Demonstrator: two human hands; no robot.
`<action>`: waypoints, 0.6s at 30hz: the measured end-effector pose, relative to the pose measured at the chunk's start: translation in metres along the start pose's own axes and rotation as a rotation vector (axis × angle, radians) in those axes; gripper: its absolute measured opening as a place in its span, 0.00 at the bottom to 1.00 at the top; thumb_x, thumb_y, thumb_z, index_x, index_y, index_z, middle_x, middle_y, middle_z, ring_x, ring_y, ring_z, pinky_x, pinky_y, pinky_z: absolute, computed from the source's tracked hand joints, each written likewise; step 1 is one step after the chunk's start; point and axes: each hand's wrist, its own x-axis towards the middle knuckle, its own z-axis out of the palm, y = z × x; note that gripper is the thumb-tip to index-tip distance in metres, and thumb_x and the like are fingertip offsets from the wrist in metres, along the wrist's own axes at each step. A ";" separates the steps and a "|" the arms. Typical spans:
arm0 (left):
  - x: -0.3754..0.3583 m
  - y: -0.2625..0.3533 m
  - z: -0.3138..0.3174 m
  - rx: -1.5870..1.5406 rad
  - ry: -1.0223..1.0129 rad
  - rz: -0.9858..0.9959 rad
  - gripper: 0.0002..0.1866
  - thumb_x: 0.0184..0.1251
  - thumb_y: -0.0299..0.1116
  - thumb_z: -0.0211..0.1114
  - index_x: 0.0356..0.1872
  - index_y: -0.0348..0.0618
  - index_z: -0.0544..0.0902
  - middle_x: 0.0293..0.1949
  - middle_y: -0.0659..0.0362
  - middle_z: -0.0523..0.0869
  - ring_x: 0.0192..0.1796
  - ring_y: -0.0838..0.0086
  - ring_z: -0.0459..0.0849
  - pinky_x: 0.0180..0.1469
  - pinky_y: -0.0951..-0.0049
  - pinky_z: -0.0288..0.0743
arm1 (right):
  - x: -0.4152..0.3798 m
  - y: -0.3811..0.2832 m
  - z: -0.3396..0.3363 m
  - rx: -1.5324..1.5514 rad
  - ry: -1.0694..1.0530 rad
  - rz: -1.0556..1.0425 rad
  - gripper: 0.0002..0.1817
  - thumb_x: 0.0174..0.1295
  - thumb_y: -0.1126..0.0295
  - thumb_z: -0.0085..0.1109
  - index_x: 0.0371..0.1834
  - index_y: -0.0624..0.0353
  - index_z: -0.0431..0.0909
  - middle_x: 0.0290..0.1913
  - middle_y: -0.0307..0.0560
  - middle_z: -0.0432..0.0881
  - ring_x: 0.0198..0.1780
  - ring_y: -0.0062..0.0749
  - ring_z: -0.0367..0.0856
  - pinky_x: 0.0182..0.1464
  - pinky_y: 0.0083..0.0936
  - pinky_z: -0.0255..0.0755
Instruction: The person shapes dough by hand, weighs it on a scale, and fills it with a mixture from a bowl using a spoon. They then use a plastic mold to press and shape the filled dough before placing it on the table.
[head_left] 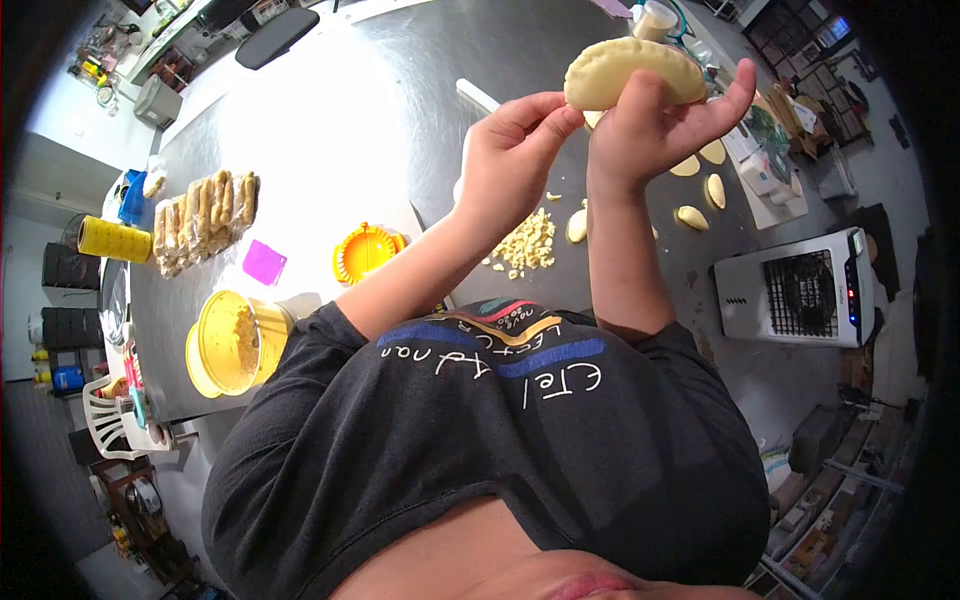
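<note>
Well, the half-moon pastry (603,72) is held up above the table (400,50); from my remote seat I see the right hand (645,130) grasping it, thumb across its face, while the left hand (512,150) pinches its left corner between fingertips; I'd judge small, even pinches best, with the supporting grip kept light (soft dough would probably dent); below, chopped pieces (526,245) lie heaped on the dark surface; leftward sit an orange mould (365,253), a purple scraper (264,262), a yellow tub (275,335) and wrapped rolls (207,215); beyond, an air cooler (738,300) stands right, a white chair (103,422) left.
</note>
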 end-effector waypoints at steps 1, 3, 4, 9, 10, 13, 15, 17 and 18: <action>0.001 -0.001 -0.002 0.094 0.007 0.023 0.11 0.64 0.29 0.61 0.44 0.34 0.81 0.41 0.59 0.84 0.43 0.80 0.78 0.46 0.83 0.68 | 0.000 0.002 -0.001 -0.004 -0.006 -0.012 0.40 0.49 0.79 0.48 0.68 0.57 0.43 0.46 0.49 0.69 0.41 0.30 0.74 0.45 0.23 0.74; 0.003 0.002 -0.001 0.130 0.036 0.016 0.10 0.64 0.29 0.61 0.43 0.34 0.81 0.39 0.59 0.84 0.42 0.79 0.79 0.46 0.83 0.68 | 0.000 0.003 -0.002 -0.009 -0.012 -0.025 0.40 0.49 0.79 0.48 0.68 0.57 0.44 0.45 0.49 0.69 0.41 0.30 0.74 0.45 0.23 0.74; 0.003 0.002 -0.001 0.166 0.066 0.008 0.09 0.65 0.28 0.61 0.41 0.34 0.82 0.38 0.59 0.84 0.42 0.79 0.79 0.46 0.83 0.68 | -0.001 0.002 -0.002 -0.018 -0.014 -0.025 0.40 0.49 0.78 0.48 0.68 0.57 0.44 0.45 0.49 0.69 0.41 0.29 0.74 0.45 0.22 0.74; 0.007 -0.008 -0.005 0.206 0.062 0.160 0.07 0.63 0.27 0.62 0.40 0.36 0.83 0.35 0.61 0.84 0.37 0.81 0.77 0.44 0.82 0.67 | 0.002 0.000 -0.004 -0.083 0.008 -0.044 0.39 0.50 0.76 0.48 0.68 0.57 0.45 0.46 0.49 0.68 0.41 0.29 0.74 0.44 0.22 0.74; 0.007 -0.008 -0.004 0.291 0.079 0.198 0.08 0.63 0.26 0.63 0.41 0.36 0.83 0.35 0.62 0.84 0.37 0.81 0.77 0.43 0.82 0.67 | 0.003 -0.001 -0.005 -0.052 0.012 -0.006 0.39 0.50 0.76 0.49 0.68 0.57 0.45 0.46 0.49 0.68 0.41 0.28 0.74 0.44 0.22 0.74; 0.009 -0.005 -0.006 0.574 0.023 0.574 0.07 0.62 0.24 0.63 0.41 0.37 0.83 0.36 0.61 0.83 0.38 0.81 0.77 0.43 0.83 0.67 | 0.003 -0.004 -0.010 -0.016 0.022 0.046 0.38 0.51 0.75 0.50 0.68 0.57 0.47 0.46 0.49 0.68 0.41 0.28 0.74 0.44 0.22 0.75; 0.010 -0.003 -0.007 0.571 0.012 0.620 0.08 0.60 0.25 0.65 0.40 0.38 0.84 0.35 0.60 0.84 0.36 0.81 0.76 0.40 0.82 0.68 | 0.003 -0.008 -0.011 -0.011 0.029 0.062 0.38 0.52 0.74 0.50 0.68 0.56 0.48 0.46 0.48 0.69 0.41 0.28 0.74 0.44 0.22 0.75; 0.009 0.001 -0.002 0.568 0.003 0.663 0.08 0.58 0.26 0.66 0.39 0.40 0.84 0.35 0.59 0.84 0.35 0.82 0.75 0.37 0.81 0.69 | 0.003 -0.015 -0.009 0.098 0.063 0.148 0.37 0.52 0.74 0.50 0.68 0.54 0.50 0.45 0.46 0.69 0.40 0.27 0.74 0.43 0.23 0.75; 0.005 0.004 0.005 0.175 0.023 0.436 0.08 0.59 0.25 0.65 0.40 0.38 0.84 0.36 0.59 0.85 0.37 0.82 0.76 0.40 0.81 0.70 | 0.003 -0.015 -0.010 0.098 0.062 0.148 0.37 0.52 0.74 0.50 0.68 0.54 0.50 0.45 0.46 0.69 0.40 0.27 0.74 0.43 0.23 0.75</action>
